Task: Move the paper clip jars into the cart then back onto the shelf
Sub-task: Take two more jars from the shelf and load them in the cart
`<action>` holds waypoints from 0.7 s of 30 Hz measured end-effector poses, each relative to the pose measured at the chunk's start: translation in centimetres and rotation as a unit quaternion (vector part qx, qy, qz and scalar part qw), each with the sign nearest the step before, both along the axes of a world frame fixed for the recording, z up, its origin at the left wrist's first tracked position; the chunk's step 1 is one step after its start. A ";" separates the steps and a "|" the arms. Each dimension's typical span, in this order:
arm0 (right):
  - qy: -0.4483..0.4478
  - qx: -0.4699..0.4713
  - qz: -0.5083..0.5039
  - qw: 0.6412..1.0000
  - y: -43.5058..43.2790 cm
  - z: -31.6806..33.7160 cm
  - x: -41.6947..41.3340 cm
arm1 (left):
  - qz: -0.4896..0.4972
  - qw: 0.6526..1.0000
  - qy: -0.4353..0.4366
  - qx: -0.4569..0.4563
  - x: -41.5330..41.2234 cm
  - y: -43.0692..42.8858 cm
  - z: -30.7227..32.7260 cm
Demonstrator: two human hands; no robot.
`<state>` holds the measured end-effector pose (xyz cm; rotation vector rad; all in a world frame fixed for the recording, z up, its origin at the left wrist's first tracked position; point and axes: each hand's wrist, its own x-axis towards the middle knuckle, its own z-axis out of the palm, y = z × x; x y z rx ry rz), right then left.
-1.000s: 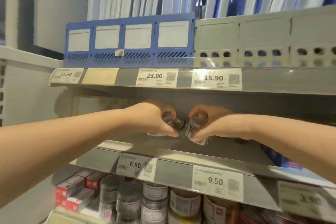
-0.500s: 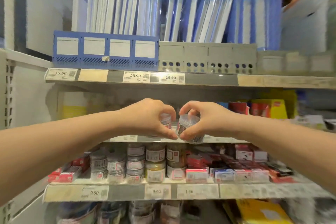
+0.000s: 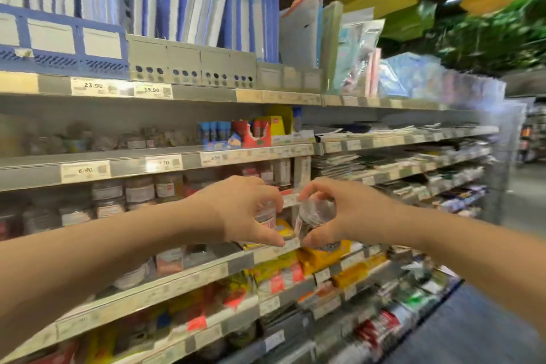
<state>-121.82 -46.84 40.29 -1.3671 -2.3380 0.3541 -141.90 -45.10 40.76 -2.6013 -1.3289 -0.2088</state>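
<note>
My left hand (image 3: 242, 210) grips a small clear paper clip jar (image 3: 266, 217) with a red-and-white label, fingers over its top and thumb under it. Close beside it, my right hand (image 3: 348, 213) holds a second clear jar (image 3: 317, 214) with dark clips inside, tilted, its lid toward me. Both jars hang in the air in front of the shelving, away from the shelf (image 3: 88, 168) where more small jars (image 3: 133, 140) stand in a blurred row. No cart shows in the head view.
Blue and grey file boxes (image 3: 189, 68) fill the top shelf. Larger jars (image 3: 139, 190) and red and yellow packs (image 3: 319, 257) sit on the lower shelves. The aisle floor (image 3: 478, 325) opens at the lower right; the picture is smeared by motion.
Both hands have pulled the jars out of the shelf and back toward me. The view has swung to the right, along the aisle.
</note>
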 end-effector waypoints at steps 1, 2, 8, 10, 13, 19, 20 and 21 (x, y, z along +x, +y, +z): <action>0.007 -0.003 -0.013 1.000 -1.3 -0.4 1.9 | -0.020 1.000 0.001 0.001 1.5 -0.7 -0.3; 0.013 -0.005 -0.027 1.000 -2.9 -0.8 4.1 | -0.044 0.999 -0.001 0.000 3.3 -1.4 -0.7; -0.017 -0.005 -0.118 0.993 -12.2 -3.4 17.4 | -0.164 0.985 -0.046 -0.026 15.8 -6.0 -3.4; -0.055 0.001 -0.147 0.988 -15.3 -4.3 21.8 | -0.187 0.980 -0.051 -0.054 20.5 -7.2 -4.5; -0.115 0.011 -0.185 0.976 -19.1 -6.2 27.4 | -0.211 0.974 -0.031 -0.075 27.2 -8.9 -6.8; -0.117 -0.012 -0.272 0.955 -24.3 -9.5 36.2 | -0.298 0.950 0.020 -0.095 39.2 -12.7 -10.6; -0.118 -0.016 -0.284 0.951 -24.7 -9.9 37.3 | -0.305 0.947 0.025 -0.099 40.9 -13.0 -11.1; -0.116 -0.020 -0.296 0.948 -25.1 -10.4 38.4 | -0.313 0.944 0.026 -0.103 42.4 -13.1 -11.6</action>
